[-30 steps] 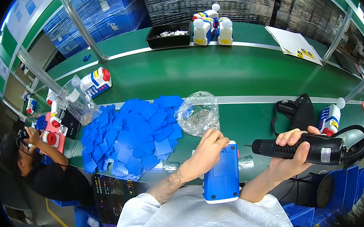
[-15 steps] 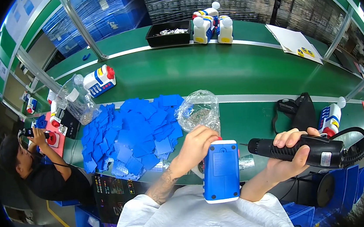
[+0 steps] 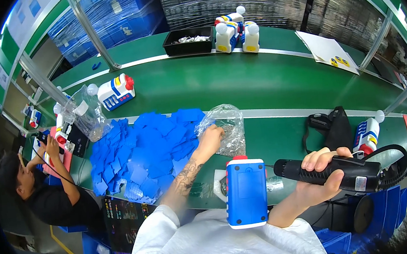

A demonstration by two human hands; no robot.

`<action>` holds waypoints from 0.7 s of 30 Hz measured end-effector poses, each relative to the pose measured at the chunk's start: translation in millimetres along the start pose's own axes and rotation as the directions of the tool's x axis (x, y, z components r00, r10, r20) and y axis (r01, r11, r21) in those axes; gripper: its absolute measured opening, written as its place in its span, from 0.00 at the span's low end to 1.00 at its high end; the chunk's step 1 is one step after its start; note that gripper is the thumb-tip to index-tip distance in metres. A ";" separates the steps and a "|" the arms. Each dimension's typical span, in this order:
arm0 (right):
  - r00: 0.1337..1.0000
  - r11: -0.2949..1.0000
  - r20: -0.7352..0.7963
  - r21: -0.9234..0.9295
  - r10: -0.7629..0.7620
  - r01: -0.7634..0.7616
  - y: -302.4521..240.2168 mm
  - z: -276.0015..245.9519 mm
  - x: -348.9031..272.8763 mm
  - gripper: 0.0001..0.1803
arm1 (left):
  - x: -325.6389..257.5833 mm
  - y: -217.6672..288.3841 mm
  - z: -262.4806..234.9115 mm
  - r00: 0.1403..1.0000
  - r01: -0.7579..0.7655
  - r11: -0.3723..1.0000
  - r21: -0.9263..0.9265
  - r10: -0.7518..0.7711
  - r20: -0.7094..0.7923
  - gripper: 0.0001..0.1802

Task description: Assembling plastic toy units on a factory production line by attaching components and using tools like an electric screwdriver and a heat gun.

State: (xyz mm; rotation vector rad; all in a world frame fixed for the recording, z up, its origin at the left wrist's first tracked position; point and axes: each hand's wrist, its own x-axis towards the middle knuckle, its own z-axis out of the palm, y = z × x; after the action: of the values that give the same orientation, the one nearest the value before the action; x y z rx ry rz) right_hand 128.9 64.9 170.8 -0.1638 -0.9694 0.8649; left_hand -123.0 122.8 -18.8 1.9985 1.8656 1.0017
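The left hand [image 3: 210, 138] has its fingers curled into the clear plastic bag [image 3: 223, 127] at frame centre; the right hand [image 3: 323, 176] is clamped round the black power screwdriver [image 3: 333, 174], lower right. The blue toy housing [image 3: 245, 191] lies unheld at bottom centre — it could well slide off.

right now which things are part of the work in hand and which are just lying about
In hand:
- left hand at the clear plastic bag
- right hand gripping the black power screwdriver
- blue toy base
- blue plates

Lying about:
- black tray
- finished toys
- paper sheets
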 end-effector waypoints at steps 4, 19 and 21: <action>0.999 1.000 0.046 0.030 -0.006 0.004 -1.2 -6.1 1.2 0.25 | 5.0 -11.2 21.5 0.995 0.011 0.958 0.285 -0.040 0.096 0.08; 0.995 0.995 0.099 0.103 -0.023 0.013 3.8 -7.0 0.5 0.27 | -2.8 9.5 6.0 0.966 -0.055 0.995 0.088 0.075 -0.246 0.03; 0.995 0.995 0.099 0.097 -0.020 0.011 3.3 -5.9 -0.2 0.27 | -5.1 16.0 -1.8 0.958 -0.059 0.996 0.066 0.075 -0.276 0.03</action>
State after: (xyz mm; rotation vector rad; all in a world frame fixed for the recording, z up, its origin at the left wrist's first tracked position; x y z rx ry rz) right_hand 131.5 68.3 165.7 -0.0308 -1.0180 0.9105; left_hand -111.2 114.8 -9.7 2.0548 1.9956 1.3238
